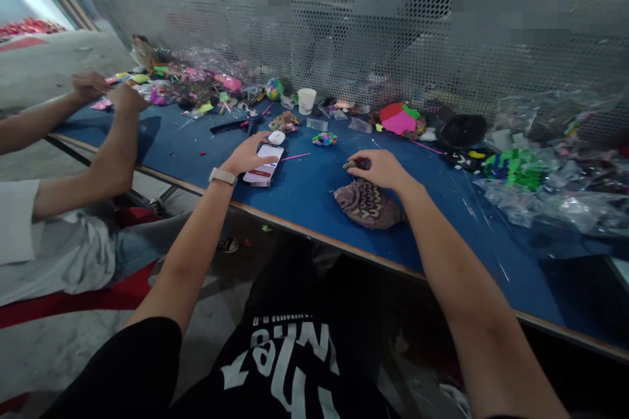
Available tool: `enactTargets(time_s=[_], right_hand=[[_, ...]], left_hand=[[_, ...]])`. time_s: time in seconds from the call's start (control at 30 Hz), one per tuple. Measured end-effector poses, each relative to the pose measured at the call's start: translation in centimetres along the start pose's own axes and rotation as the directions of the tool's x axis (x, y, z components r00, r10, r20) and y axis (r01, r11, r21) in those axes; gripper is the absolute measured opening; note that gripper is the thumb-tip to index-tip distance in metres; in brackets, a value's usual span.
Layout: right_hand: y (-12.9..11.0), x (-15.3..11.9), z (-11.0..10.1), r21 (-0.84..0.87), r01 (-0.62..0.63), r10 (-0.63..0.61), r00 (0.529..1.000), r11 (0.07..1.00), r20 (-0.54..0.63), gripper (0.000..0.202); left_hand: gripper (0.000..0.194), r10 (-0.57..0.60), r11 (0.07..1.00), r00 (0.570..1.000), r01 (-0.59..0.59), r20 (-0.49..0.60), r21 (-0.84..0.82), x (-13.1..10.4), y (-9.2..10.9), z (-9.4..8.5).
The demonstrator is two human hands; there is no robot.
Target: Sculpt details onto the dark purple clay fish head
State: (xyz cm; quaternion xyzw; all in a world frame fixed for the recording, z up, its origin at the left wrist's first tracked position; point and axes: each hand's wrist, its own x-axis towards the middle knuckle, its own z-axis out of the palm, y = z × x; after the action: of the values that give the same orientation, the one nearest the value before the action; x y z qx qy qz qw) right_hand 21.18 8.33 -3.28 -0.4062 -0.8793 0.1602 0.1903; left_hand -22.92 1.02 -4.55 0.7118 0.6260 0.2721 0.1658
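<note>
My left hand [249, 154] lies over the left side of a phone [264, 170] on the blue table. Its fingers are stretched out and its thumb reaches across the lit screen. A small white rounded case [276, 137] sits by the fingertips. With fingers pinched together, my right hand [377, 169] holds a small grey-brown lump of clay [349, 165]. Just below that hand rests a brownish clay fish [371, 206], with rows of curved, lighter scales on its side. A thin pink stick [295, 156] lies to the right of the phone.
Along the back are a white paper cup [307, 101], a multicoloured ball [274, 90], a pink and red clay piece [399, 119] and plastic wrappings [565, 206]. A small colourful clay piece [324, 139] lies mid-table. Another person's hands [125, 98] work at the left.
</note>
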Motion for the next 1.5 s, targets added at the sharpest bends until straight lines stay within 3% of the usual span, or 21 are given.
enactTargets(time_s=[0.23,0.47,0.83,0.9,1.07,1.27,1.5], right_hand=[[0.2,0.0,0.1,0.004,0.009,-0.009,1.000,1.000,0.003,0.033],[0.3,0.1,0.2,-0.015,0.023,-0.023,1.000,1.000,-0.004,0.032],[0.4,0.2,0.3,-0.005,0.030,-0.030,0.999,1.000,-0.010,0.032],[0.4,0.2,0.3,-0.005,0.035,-0.035,0.999,0.999,-0.009,0.032],[0.5,0.2,0.3,-0.020,0.029,-0.029,1.000,0.999,-0.008,0.031],[0.5,0.1,0.3,-0.007,0.034,-0.034,0.999,0.999,-0.016,0.030],[0.3,0.1,0.2,0.000,0.028,-0.028,1.000,1.000,-0.007,0.031]], left_hand=[[0.104,-0.046,0.997,0.998,0.049,0.052,-0.059,0.0,-0.9,-0.4],[0.059,-0.141,0.989,0.980,0.132,-0.141,-0.070,1.3,-1.0,0.3],[0.048,-0.161,0.986,0.965,0.149,-0.208,-0.073,1.7,-0.8,0.7],[0.053,-0.149,0.987,0.977,0.138,-0.155,-0.080,1.5,-0.9,0.4],[0.096,-0.030,0.998,0.998,0.033,0.048,-0.062,0.3,-0.7,-0.4],[0.104,0.041,0.997,0.997,-0.037,0.058,-0.074,0.3,-1.1,-0.5],[0.105,0.038,0.997,0.998,-0.034,0.056,-0.064,0.3,-1.1,-0.5]])
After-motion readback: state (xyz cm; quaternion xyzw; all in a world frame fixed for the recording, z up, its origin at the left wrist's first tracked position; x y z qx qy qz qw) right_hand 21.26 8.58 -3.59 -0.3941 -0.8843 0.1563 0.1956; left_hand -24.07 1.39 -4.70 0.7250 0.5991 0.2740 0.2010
